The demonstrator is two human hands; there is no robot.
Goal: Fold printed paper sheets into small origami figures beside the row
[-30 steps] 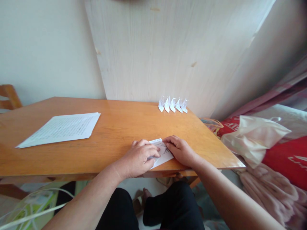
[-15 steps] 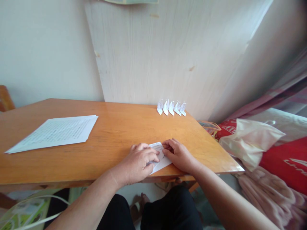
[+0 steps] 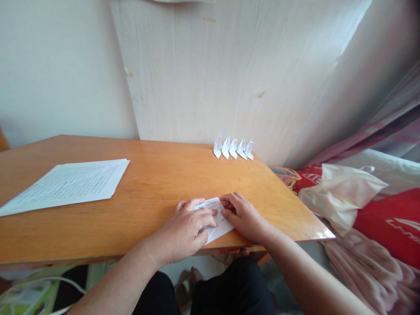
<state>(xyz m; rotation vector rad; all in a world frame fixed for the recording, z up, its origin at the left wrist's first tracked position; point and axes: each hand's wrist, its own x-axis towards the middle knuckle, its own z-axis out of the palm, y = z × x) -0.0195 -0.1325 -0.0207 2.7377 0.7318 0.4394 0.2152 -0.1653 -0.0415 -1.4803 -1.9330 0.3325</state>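
A folded sheet of printed paper (image 3: pixel 223 226) lies at the table's near edge, between my hands. My left hand (image 3: pixel 185 227) rests on its left side with the fingers stretched out and slightly apart, covering part of the print. At the paper's right edge, my right hand (image 3: pixel 245 216) has its thumb on top and its other fingers curled, pinching the edge. Several small folded paper pieces (image 3: pixel 232 148) stand in a row at the back right of the table. Each has a pointed lower end.
On the left of the wooden table (image 3: pixel 157 170) lies a stack of printed sheets (image 3: pixel 75 181). A pale board (image 3: pixel 197 78) stands against the wall behind. Beyond the right edge are a cream bag (image 3: pixel 341 188), a red bag (image 3: pixel 390 223) and a pink blanket (image 3: pixel 364 267).
My left hand has shifted slightly left and toward me, showing more of the paper's print. My right hand keeps nearly the same place. The whole view has tilted a little.
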